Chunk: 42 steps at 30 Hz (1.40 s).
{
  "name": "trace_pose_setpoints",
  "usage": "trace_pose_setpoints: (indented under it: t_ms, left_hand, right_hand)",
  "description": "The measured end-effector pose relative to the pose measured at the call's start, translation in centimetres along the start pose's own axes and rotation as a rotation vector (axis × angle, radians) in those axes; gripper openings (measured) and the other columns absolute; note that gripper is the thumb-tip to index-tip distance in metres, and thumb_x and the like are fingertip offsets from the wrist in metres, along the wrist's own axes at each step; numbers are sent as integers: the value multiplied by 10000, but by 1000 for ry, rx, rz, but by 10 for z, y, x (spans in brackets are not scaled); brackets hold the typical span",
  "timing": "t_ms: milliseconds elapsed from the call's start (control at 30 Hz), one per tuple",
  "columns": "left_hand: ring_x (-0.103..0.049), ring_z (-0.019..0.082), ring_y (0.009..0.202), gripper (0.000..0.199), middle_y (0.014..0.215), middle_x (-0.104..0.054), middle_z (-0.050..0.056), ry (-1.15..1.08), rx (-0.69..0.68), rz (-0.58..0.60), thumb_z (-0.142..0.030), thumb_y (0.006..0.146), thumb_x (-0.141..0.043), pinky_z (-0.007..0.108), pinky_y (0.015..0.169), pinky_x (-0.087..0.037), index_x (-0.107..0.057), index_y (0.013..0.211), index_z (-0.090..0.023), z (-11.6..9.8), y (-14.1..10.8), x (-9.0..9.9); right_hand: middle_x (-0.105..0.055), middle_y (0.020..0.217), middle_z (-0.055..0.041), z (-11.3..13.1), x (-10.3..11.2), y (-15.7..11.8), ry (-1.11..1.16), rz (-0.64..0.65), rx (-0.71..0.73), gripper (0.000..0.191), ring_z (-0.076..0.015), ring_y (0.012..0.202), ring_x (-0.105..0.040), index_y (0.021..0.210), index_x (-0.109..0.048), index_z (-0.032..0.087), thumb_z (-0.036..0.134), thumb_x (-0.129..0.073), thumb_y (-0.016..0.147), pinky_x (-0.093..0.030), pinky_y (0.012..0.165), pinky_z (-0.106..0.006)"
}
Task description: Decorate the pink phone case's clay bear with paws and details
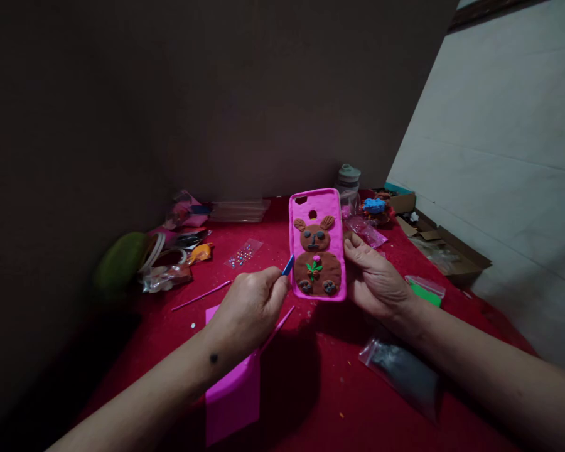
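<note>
A pink clay-covered phone case (329, 204) stands nearly upright above the table. On it is a brown clay bear (315, 237) with dark eyes and paw pads, and a pink flower with green leaves on its belly. My right hand (374, 273) grips the case by its right edge, thumb in front and the other fingers hidden behind. My left hand (254, 304) is closed around a small blue modelling tool (288, 265), whose blade tip is at the lower left edge of the case; I cannot tell whether it touches.
A pink sheet (233, 408) and a thin pink stick (201, 295) lie on the red cloth (282, 389). A bag of dark clay (400, 370) and a green packet (425, 292) are at right. Cardboard boxes (466, 260) border the right wall; rolls of tape (156, 251) sit left.
</note>
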State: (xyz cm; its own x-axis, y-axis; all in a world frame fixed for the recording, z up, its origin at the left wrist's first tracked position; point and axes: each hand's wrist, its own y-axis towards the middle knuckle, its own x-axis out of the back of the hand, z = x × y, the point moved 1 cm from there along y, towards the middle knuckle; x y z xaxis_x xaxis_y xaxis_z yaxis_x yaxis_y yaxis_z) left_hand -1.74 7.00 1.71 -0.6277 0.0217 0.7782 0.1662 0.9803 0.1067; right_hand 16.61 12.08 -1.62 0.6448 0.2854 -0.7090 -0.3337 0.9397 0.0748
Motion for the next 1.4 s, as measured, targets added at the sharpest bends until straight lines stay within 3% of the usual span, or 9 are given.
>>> trace_pose_setpoints:
  t_ms: [367, 833, 1233, 1400]
  left_hand:
    - [-334, 117, 493, 297, 524, -348, -42, 8, 20, 18, -332, 867, -332, 272, 516, -222, -386, 599, -216, 0, 1, -1]
    - [-336, 115, 508, 300, 537, -343, -44, 8, 35, 16, -332, 869, -332, 264, 521, -226, -409, 607, -208, -2, 0, 1]
    - [-328, 116, 498, 299, 530, -330, -46, 17, 34, 22, -333, 872, -335, 273, 526, -206, -393, 605, -212, -1, -1, -1]
    - [-330, 122, 511, 285, 534, -338, -41, 34, 28, 22, -322, 860, -337, 283, 543, -205, -368, 598, -215, -1, 0, -1]
  right_hand:
    - [-695, 890, 44, 0, -3, -1, 43, 15, -1, 103, -119, 832, -650, 807, -595, 229, 186, -689, 808, -525, 876, -336]
    - [-695, 841, 46, 0, -2, 0, 88, 24, -12, 135, -119, 755, -648, 826, -593, 220, 160, -708, 791, -510, 925, -398]
    - [-672, 792, 45, 0, -1, -1, 98, 9, -12, 140, -96, 708, -636, 817, -586, 197, 149, -714, 788, -542, 764, -287]
    - [-679, 809, 25, -1, 1, -1, 89, -3, -10, 104, -105, 734, -639, 833, -589, 185, 139, -680, 813, -537, 797, -307]
